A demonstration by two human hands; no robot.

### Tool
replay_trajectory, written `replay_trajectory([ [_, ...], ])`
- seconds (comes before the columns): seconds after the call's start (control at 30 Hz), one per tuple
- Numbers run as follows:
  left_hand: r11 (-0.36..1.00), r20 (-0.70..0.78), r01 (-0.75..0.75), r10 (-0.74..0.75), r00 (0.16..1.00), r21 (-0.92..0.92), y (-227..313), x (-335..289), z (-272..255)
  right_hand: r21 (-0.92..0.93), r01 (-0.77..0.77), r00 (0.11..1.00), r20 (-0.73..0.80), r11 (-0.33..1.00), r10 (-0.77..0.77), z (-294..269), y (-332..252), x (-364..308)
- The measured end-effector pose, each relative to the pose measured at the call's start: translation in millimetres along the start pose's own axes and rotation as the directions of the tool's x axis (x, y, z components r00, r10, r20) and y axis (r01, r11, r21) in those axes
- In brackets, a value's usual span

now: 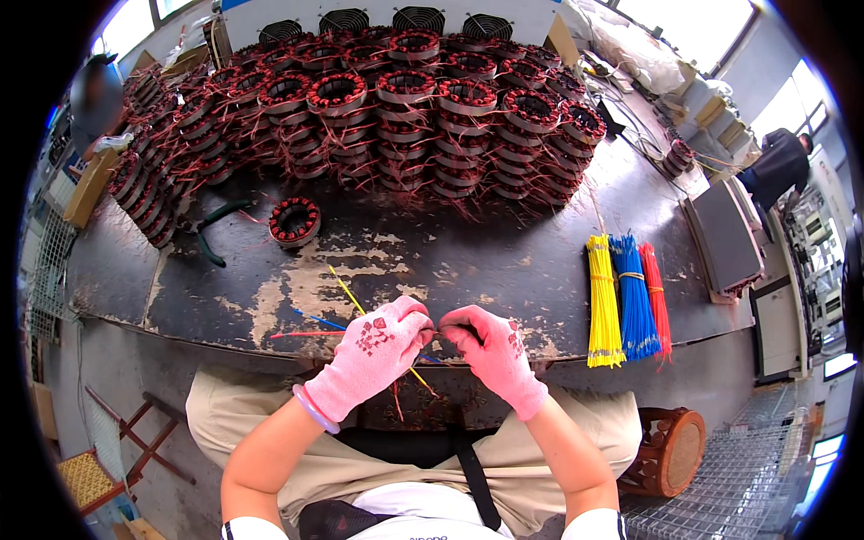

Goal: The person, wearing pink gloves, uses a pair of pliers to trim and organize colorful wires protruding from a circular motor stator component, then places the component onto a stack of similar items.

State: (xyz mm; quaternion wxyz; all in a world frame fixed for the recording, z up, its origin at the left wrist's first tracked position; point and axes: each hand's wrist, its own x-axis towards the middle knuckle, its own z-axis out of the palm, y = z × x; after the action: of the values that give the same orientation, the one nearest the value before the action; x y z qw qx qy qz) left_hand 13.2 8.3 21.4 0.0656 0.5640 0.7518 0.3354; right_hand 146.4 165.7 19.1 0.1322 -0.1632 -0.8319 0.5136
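Both my hands wear pink gloves and meet over the table's front edge. My left hand [378, 342] is closed on a few thin wires. A yellow wire [346, 289], a blue wire [317, 319] and a red wire [306, 335] stick out past its left side, and loose ends hang below it. Close beside it, my right hand [490, 351] pinches a thin reddish wire that spans the small gap between my fingertips; the exact grip is hidden. A single wound motor stator [294, 222] lies farther back, with green-handled pliers [211, 238] to its left.
Tall stacks of wound stators [409, 135] fill the table's back. At right lie bundles of yellow wires [601, 301], blue wires [635, 301] and red wires [657, 301]. A grey box [723, 238] stands at the right edge. Two people are farther off, left and right.
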Motion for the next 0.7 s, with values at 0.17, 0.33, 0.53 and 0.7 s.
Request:
replay_trajectory([
  [0.17, 0.999, -0.076, -0.03, 0.027, 0.997, -0.04, -3.8, -3.0, 8.9, -0.02, 0.071, 0.997, 0.018, 0.997, -0.071, -2.7, -1.9, 5.6],
  [0.33, 0.998, -0.124, -0.068, 0.065, 0.99, -0.015, -7.5, -5.3, 20.3, 0.102, -0.099, 0.986, 0.145, 0.99, 0.083, -3.8, 8.3, 16.2],
  [0.53, 0.995, -0.109, -0.086, 0.082, 0.991, -0.041, -7.3, -3.5, 17.5, -0.036, -0.129, 0.992, -0.008, 0.991, 0.129, -10.9, 3.5, 10.6],
  [0.7, 0.996, -0.097, -0.074, 0.07, 0.993, -0.04, -7.7, -1.3, 17.9, -0.622, 0.421, 0.877, 0.093, 0.66, -0.471, -9.1, 9.5, -4.3],
])
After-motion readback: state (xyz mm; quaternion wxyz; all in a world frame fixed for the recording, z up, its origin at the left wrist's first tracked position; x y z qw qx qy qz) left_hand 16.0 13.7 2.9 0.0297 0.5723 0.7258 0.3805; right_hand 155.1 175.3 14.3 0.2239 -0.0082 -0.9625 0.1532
